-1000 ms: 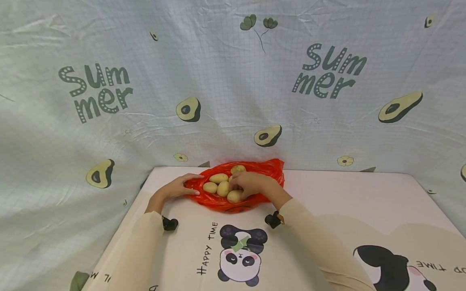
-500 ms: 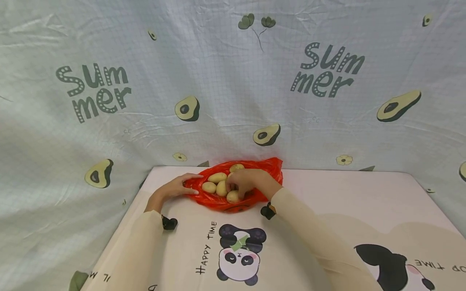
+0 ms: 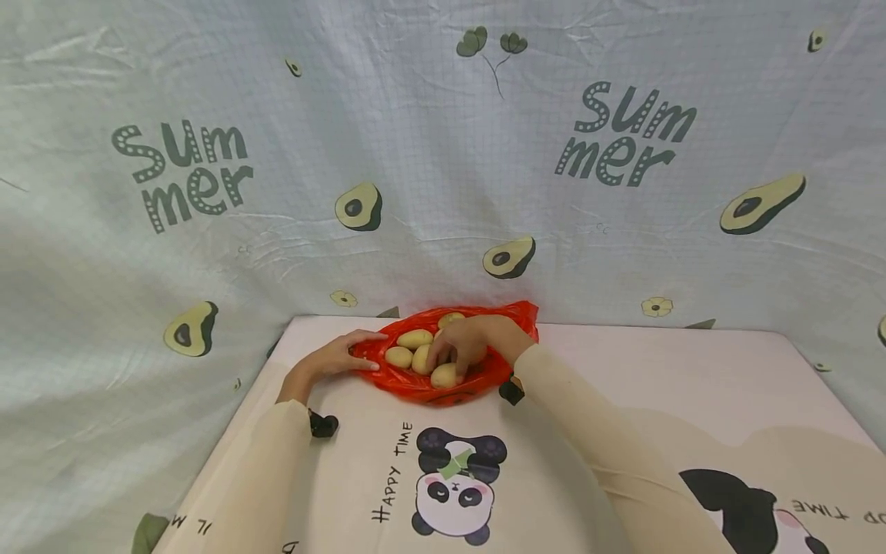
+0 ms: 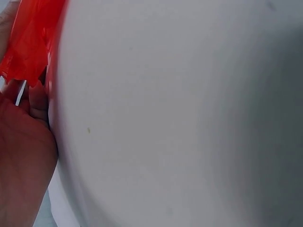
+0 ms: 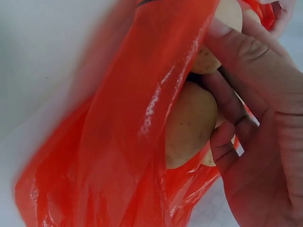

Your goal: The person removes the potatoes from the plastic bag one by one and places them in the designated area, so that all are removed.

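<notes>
A red bag of potatoes lies on the pale worktop, a printed curtain beyond it at twelve o'clock. At the bag's nine o'clock, the left hand has its grip on the edge, between thumb and fingers. The right hand, its sleeve at four o'clock, has its grip curled around the front potato, toward the bag's six o'clock side

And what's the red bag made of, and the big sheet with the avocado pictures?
The red bag looks like thin, shiny plastic: it's crinkly, with bright glints. The hanging sheet has a slight sheen, soft creases and a faint grid, so it could be cloth or flexible plastic; I can't tell which.
</notes>
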{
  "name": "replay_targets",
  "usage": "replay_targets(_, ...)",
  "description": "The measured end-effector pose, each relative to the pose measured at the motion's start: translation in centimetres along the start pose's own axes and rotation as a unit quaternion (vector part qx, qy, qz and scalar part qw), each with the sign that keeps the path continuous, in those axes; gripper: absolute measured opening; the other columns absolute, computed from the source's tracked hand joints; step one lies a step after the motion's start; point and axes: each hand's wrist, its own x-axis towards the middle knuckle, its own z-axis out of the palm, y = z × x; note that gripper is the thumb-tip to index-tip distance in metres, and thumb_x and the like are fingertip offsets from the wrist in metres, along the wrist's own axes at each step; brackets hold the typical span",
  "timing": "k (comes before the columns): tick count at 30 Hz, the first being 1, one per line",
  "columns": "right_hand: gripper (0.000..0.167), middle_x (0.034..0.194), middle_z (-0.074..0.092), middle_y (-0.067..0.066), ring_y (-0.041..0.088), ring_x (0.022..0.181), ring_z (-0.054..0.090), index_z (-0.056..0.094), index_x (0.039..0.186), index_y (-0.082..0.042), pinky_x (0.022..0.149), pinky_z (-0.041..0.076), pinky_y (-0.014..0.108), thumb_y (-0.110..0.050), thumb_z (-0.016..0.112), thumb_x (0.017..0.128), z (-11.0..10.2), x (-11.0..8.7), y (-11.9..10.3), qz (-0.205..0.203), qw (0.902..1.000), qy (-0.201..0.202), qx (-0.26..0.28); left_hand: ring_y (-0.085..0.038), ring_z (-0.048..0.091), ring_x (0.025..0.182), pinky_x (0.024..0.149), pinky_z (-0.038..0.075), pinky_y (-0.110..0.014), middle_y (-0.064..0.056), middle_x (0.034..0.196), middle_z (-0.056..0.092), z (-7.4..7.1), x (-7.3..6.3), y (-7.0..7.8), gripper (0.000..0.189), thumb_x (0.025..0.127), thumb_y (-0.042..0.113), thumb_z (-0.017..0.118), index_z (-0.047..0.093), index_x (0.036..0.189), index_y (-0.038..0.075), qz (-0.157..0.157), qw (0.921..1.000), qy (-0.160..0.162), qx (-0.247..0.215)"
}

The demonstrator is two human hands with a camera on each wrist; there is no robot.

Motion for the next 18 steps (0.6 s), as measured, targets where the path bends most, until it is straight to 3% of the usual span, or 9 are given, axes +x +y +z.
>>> replay_targets(6,0.05,0.122,0.06,-0.016,0.012,0.11,0.056,0.071,0.128,-0.037,0.098,0.05,0.024,-0.008,0.078,0.088,-0.1,0.3,0.1,-0.014,0.9993,-0.034,-0.009,-0.042,0.033,0.145,0.117,0.026,-0.065,-0.016,0.156,0.041,-0.1,-0.1,0.0,0.066,0.088,0.033,0.079,0.054,0.147,0.017,-0.007,1.0,0.004,-0.001)
replay_targets(11,0.046,0.116,0.062,-0.015,0.012,0.106,0.057,0.073,0.123,-0.035,0.095,0.052,0.024,-0.006,0.078,0.088,0.1,0.5,0.3,-0.012,0.9998,-0.019,0.001,-0.042,0.033,0.145,0.118,0.025,-0.065,-0.018,0.155,0.041,-0.1,-0.1,-0.3,0.065,0.089,0.029,0.079,0.053,0.147,0.014,0.001,1.0,0.003,-0.002)
replay_targets(18,0.047,0.115,0.064,-0.016,0.012,0.109,0.054,0.07,0.13,-0.033,0.098,0.05,0.027,-0.011,0.078,0.089,-0.5,-0.4,-1.0,-0.028,0.9975,0.002,-0.065,-0.042,0.035,0.143,0.117,0.026,-0.065,-0.018,0.154,0.043,0.0,-0.1,0.0,0.064,0.089,0.029,0.078,0.054,0.147,0.014,0.006,1.0,0.003,0.006)
